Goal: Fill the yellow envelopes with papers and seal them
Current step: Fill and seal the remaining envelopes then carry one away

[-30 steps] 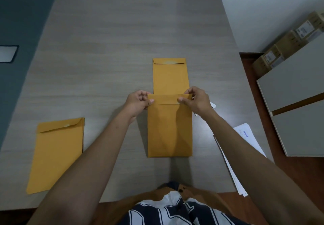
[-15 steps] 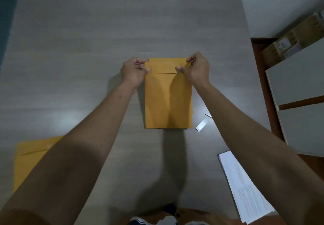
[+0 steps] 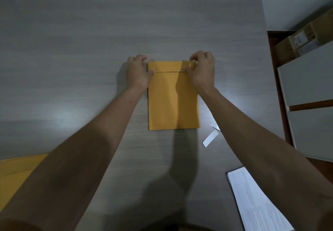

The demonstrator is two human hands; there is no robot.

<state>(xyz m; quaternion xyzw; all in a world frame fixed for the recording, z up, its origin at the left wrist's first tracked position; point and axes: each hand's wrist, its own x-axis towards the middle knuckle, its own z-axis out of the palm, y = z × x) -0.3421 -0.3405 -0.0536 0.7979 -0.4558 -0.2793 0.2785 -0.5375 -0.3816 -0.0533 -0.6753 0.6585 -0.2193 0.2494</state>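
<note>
A yellow envelope (image 3: 173, 102) lies flat in the middle of the grey wooden table (image 3: 81, 41), its flap folded down over the top. My left hand (image 3: 137, 72) pinches its top left corner, thumb on the flap's edge and fingers curled over the top. At the top right corner my right hand (image 3: 201, 70) pinches it the same way. A thin edge showing along the envelope's left side suggests another envelope beneath it. A second yellow envelope (image 3: 16, 175) lies at the lower left, partly hidden by my left forearm. A stack of printed papers (image 3: 255, 203) sits at the lower right.
Two white paper strips (image 3: 210, 138) lie just right of the envelope's lower corner. Beyond the table's right edge stand a white cabinet (image 3: 310, 86) and cardboard boxes (image 3: 302, 39) on the floor.
Both hands carried the envelope by its flap corners away from me and laid it over the envelope that lay farther out. The view has leaned forward.
</note>
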